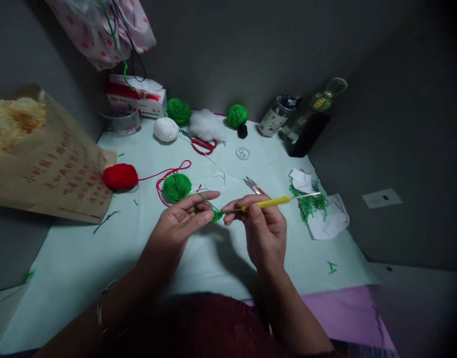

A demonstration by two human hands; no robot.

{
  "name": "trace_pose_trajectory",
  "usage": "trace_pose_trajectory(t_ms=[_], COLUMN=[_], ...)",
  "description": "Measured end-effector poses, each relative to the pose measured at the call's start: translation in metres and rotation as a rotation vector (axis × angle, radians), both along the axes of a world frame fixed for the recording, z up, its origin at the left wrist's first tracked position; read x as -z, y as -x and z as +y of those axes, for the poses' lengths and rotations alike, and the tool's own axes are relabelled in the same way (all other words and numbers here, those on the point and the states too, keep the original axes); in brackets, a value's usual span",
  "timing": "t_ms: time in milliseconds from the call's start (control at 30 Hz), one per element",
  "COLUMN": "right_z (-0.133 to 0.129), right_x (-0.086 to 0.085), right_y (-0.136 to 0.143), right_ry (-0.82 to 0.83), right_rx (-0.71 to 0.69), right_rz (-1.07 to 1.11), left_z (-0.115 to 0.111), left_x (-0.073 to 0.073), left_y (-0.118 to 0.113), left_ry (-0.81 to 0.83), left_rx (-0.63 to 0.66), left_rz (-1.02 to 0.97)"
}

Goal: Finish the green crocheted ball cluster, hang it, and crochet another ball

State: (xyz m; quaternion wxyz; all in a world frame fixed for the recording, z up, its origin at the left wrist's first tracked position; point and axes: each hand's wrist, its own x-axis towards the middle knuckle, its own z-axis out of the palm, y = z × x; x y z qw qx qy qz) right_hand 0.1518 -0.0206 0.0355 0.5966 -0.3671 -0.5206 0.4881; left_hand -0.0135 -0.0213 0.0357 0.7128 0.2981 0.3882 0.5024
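Between the thumb and fingers of my left hand (185,219) is a small green crochet piece (216,217), with a strand of green yarn running up over the index finger. My right hand (263,223) grips a crochet hook (267,203) by its yellow handle. The hook's left tip reaches the edge of the green piece; its other metal end points right. Just behind my left hand lies a green yarn ball (177,187). Small thread snips (253,186) rest on the table beyond my right hand.
A red yarn ball (120,176) sits by a paper bag (64,169) at left. Farther back are a white yarn ball (166,130), red-handled scissors (204,145), white stuffing (208,125) and another green ball (237,115). Green yarn scraps (312,203) and a bottle (306,119) are at right.
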Motion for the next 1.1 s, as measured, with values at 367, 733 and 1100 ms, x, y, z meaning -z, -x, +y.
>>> trace_pose_trajectory(t_ms=[367,733,1100], right_z=[-0.007,-0.005,-0.008], right_x=[-0.007,-0.002,0.002], right_y=[0.000,0.001,0.006], right_ry=[-0.483,-0.274,-0.448], right_rx=[0.095,0.196,0.229], right_rz=[-0.518,-0.294,-0.643], left_z=[0.001,0.003,0.004], left_x=[-0.003,0.000,0.005], left_y=[-0.005,-0.009,-0.014], left_ry=[-0.102,0.179,0.064], left_rx=[-0.119,-0.013,-0.019], left_rz=[0.130,-0.243,-0.146])
